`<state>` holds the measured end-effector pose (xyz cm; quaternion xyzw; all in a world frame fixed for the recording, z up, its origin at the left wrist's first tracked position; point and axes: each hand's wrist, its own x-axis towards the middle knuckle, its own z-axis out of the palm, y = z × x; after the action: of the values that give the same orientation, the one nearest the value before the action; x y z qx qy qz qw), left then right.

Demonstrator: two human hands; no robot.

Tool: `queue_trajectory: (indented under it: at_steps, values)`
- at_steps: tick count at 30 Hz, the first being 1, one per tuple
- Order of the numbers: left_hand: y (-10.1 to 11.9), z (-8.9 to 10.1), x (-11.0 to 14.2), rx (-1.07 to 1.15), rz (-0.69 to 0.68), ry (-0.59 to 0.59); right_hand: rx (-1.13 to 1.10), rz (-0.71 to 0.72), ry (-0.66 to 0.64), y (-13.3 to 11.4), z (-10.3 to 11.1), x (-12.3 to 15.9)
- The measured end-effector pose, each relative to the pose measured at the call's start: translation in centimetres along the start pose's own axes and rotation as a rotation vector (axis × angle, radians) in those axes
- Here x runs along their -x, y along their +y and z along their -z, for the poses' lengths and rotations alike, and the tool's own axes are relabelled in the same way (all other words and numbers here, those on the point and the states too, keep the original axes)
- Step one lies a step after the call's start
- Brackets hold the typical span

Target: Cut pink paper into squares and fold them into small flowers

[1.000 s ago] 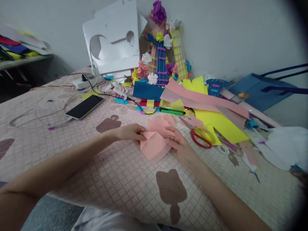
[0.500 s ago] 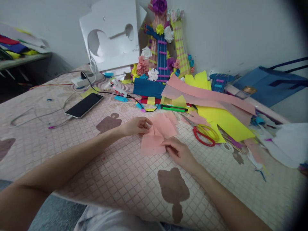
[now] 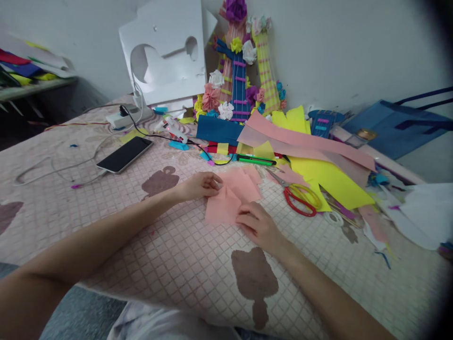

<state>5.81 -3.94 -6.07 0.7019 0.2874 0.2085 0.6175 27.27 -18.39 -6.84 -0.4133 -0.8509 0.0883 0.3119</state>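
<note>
A small piece of pink crepe paper (image 3: 222, 208) lies between my two hands, with a raised crease near its top. My left hand (image 3: 202, 185) pinches its upper left edge between thumb and fingers. At the paper's right edge, my right hand (image 3: 260, 223) has its fingers curled together, gripping the side. Other pink crepe paper pieces (image 3: 244, 183) lie flat just behind it. Scissors (image 3: 300, 198) with one red and one yellow handle rest to the right of these pieces. A green utility knife (image 3: 255, 160) lies behind them.
A phone (image 3: 124, 155) with a cable is at left, near a hot glue gun (image 3: 172, 129) and power strip (image 3: 128, 118). Coloured paper strips (image 3: 307, 141) spread over the back right. Decorated paper guitars (image 3: 239, 85) and a white foam sheet (image 3: 166, 56) lean on the wall.
My right hand has shifted slightly along the pink paper's right edge. The paper's near edge has moved up a little and lies squarer. My left hand stays almost in place.
</note>
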Motion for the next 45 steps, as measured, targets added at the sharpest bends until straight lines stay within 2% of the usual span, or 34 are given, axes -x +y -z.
queue_trajectory:
  at_steps: [3,5,7,8,9,10,12,14,18,21,24,31,34,37,41,45]
  values:
    - [-0.1,-0.2,0.2,-0.068,-0.045,0.0,-0.017,0.054,-0.089,-0.4,0.3,0.0]
    - [0.4,-0.5,0.8,-0.207,-0.128,0.087,-0.043,0.032,-0.113,-0.5,0.3,-0.1]
    - [1.4,-1.1,1.9,-0.422,-0.282,0.229,-0.079,-0.008,-0.108,-0.5,0.2,-0.1]
    - [2.0,-1.4,2.6,-0.512,-0.374,0.258,-0.103,-0.03,-0.1,-0.4,0.2,-0.2]
    - [2.5,-1.8,3.4,-0.564,-0.456,0.219,-0.132,-0.053,-0.09,-0.4,0.2,-0.2]
    - [2.9,-2.3,4.1,-0.612,-0.515,0.124,-0.165,-0.079,-0.08,-0.4,0.3,-0.2]
    - [3.3,-3.1,5.5,-0.718,-0.552,-0.039,-0.229,-0.134,-0.06,-0.5,0.4,-0.3]
    - [3.1,-3.8,6.5,-0.801,-0.536,-0.107,-0.27,-0.181,-0.047,-0.5,0.5,-0.3]
    - [1.7,-4.0,7.1,-0.828,-0.458,-0.072,-0.299,-0.203,-0.039,-0.5,0.6,-0.2]
    - [1.1,-3.4,7.0,-0.761,-0.46,-0.086,-0.308,-0.204,-0.062,-0.5,0.7,-0.2]
    - [1.1,-2.9,7.0,-0.707,-0.467,-0.139,-0.314,-0.203,-0.08,-0.4,0.8,-0.3]
    - [1.2,-2.9,7.3,-0.691,-0.427,-0.087,-0.286,-0.198,-0.119,-0.4,1.0,-0.4]
    - [1.4,-2.9,7.4,-0.699,-0.407,-0.121,-0.28,-0.184,-0.135,-0.3,0.9,-0.4]
    - [1.5,-3.0,7.5,-0.724,-0.404,-0.157,-0.307,-0.199,-0.103,-0.3,0.9,-0.3]
    - [1.4,-3.2,7.5,-0.754,-0.438,-0.125,-0.348,-0.203,-0.05,-0.4,0.8,-0.3]
    - [1.2,-3.3,7.4,-0.67,-0.484,-0.104,-0.294,-0.136,-0.139,-0.6,0.9,-0.5]
